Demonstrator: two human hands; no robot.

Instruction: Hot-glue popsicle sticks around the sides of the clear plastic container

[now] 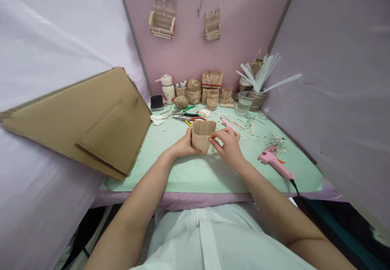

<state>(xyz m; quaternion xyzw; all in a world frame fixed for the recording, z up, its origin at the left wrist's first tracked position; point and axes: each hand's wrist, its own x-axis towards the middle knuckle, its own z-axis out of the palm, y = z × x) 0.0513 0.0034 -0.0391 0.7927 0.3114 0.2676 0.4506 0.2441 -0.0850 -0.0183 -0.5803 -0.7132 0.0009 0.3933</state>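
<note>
A small cup made of upright wooden craft sticks (201, 142) is held just above the green tabletop, its opening tilted toward me. My left hand (183, 144) is closed around the cup's left side, thumb low at the front. At the right front edge, the thumb and fingertips of my right hand (227, 142) pinch the side of the cup. Any separate piece between those fingertips is too small to make out. A pink pen-shaped cutter (227, 123) lies just beyond my right hand. Behind the cup are pliers with red handles (198, 119) and cutters with green handles (190, 114).
A pink glue gun (277, 163) lies at right, its cord over the front edge. Cardboard (106, 119) leans at left. Along the back stand a white bottle (167, 89), twine (181, 102), stick-made pots (212, 99) and a clear cup (244, 104). Scraps litter the right side.
</note>
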